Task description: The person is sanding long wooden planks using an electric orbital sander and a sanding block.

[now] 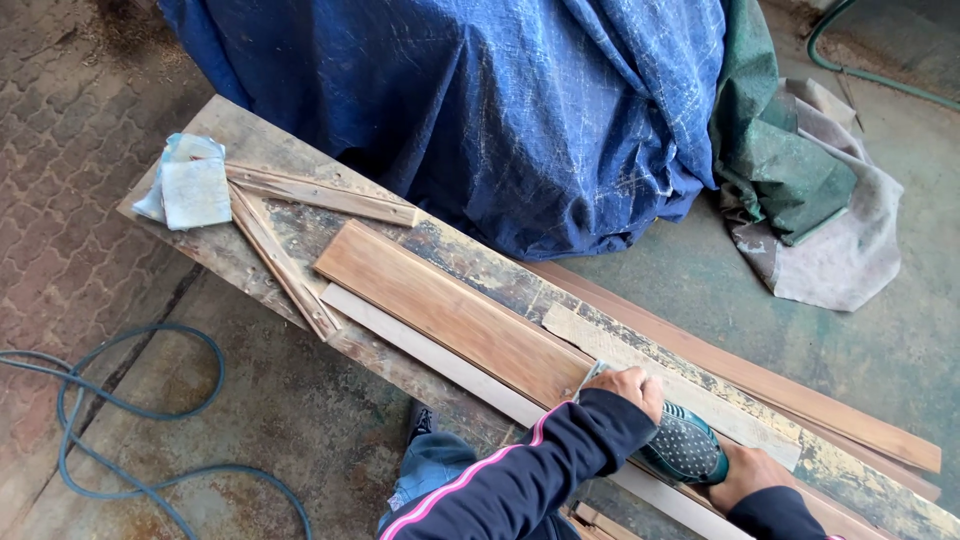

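A long brown wooden board (pixel 450 310) lies diagonally on a worn, paint-stained work plank (pixel 250 150). A teal power sander (pixel 688 448) rests on the board's near end. My left hand (pixel 628 388), in a dark sleeve with a pink stripe, presses on the sander's front, with a scrap of light paper under the fingers. My right hand (pixel 750 472) grips the sander's rear. A pale narrow strip (pixel 420 345) runs along the board's near edge.
Folded pale blue sheets (pixel 190 185) and two thin wooden strips (pixel 320 195) (pixel 280 265) lie at the plank's far end. Behind stands a bulky blue tarp (pixel 480 100) with green tarp (pixel 790 160) and grey cloth (pixel 840 250). A blue hose (pixel 100 400) loops on the floor. My knee (pixel 430 470) is below.
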